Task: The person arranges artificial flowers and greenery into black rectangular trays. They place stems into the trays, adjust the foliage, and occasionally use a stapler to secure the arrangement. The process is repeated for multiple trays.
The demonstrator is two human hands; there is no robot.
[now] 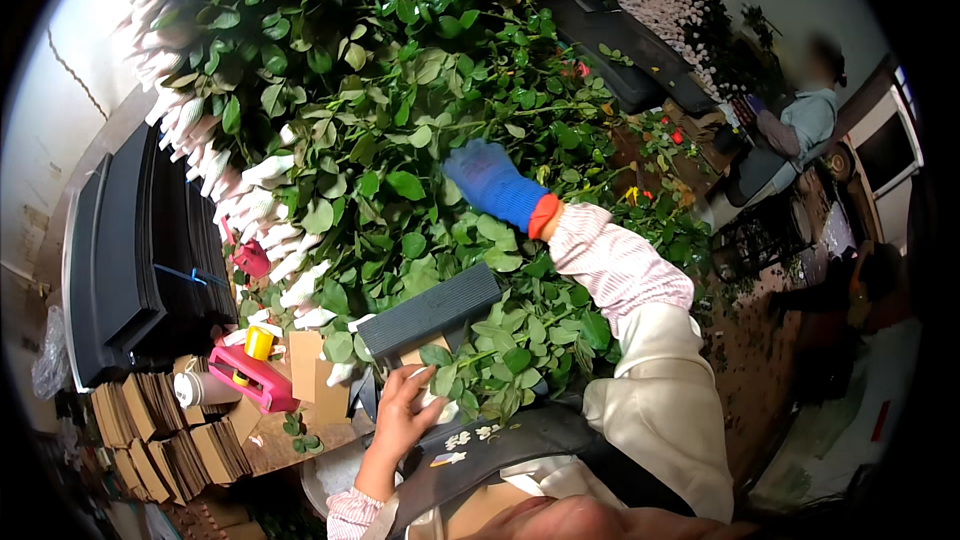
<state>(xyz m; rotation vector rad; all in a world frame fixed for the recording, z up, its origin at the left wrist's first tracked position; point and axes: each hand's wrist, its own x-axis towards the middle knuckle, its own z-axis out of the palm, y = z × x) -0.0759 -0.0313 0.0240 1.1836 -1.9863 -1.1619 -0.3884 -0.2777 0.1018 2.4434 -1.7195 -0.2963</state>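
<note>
A large heap of leafy rose stems [400, 130] fills the middle, their white-sleeved bud heads [240, 202] lined up along the left side. My right hand [490, 178], in a blue knitted glove, reaches into the leaves; its fingertips are smeared and partly hidden. Low in front of my body, my bare left hand [402, 418] has its fingers curled round a white-sleeved rose bud [430, 402]. From that bud a leafy stem [510, 365] seems to spread right. Just above the left hand lies a dark ribbed block [430, 308], over a piece of cardboard.
Left, dark sheets [150, 240] stand stacked behind folded cardboard pieces [170, 435]. A pink tool [255, 380], yellow tape roll [259, 343] and white cup [195, 389] sit beside them. Right, another person [805, 120] sits near more white-sleeved flowers [668, 10]; leaves litter the floor.
</note>
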